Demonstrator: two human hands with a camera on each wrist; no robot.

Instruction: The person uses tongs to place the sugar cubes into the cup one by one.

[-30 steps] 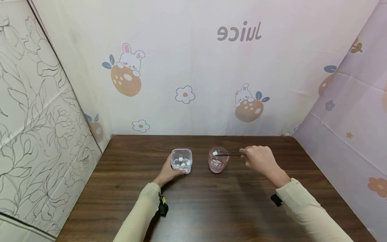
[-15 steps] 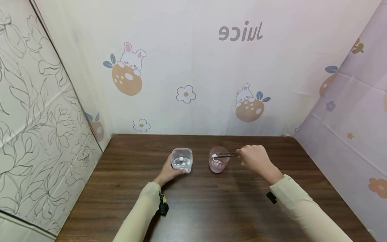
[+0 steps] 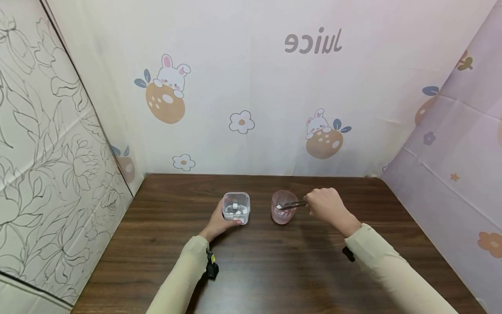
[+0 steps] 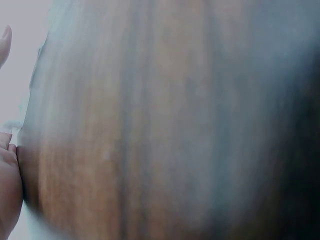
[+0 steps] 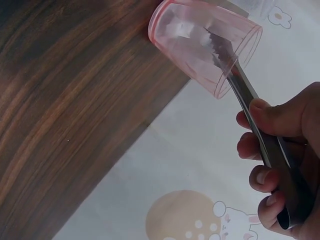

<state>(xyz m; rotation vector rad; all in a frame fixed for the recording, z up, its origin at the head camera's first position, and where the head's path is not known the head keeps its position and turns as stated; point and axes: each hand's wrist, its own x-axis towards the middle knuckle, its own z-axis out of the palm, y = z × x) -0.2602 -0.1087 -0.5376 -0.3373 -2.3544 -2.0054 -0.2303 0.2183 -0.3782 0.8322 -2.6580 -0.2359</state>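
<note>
A clear square container (image 3: 236, 208) with several white cubes stands on the table, and my left hand (image 3: 217, 224) grips its left and near side. To its right is a pink see-through cup (image 3: 283, 216). My right hand (image 3: 328, 208) holds metal tongs (image 3: 296, 204), their tips inside the cup. In the right wrist view the fingers and thumb curl round the tongs (image 5: 270, 145), and white pieces (image 5: 180, 27) show deeper in the pink cup (image 5: 200, 65), apart from the toothed tips. The left wrist view is mostly blurred, with parts of the left hand (image 4: 9, 190) at its edge.
The brown wooden table (image 3: 251, 270) meets a printed cloth wall (image 3: 211, 87) at its back edge. More patterned cloth hangs at the left (image 3: 59, 144) and right (image 3: 466, 165).
My right hand has moved left and the tong tips have gone lower into the cup. The white cube that they held near the rim now lies deeper, apart from the tips. The left hand stays put.
</note>
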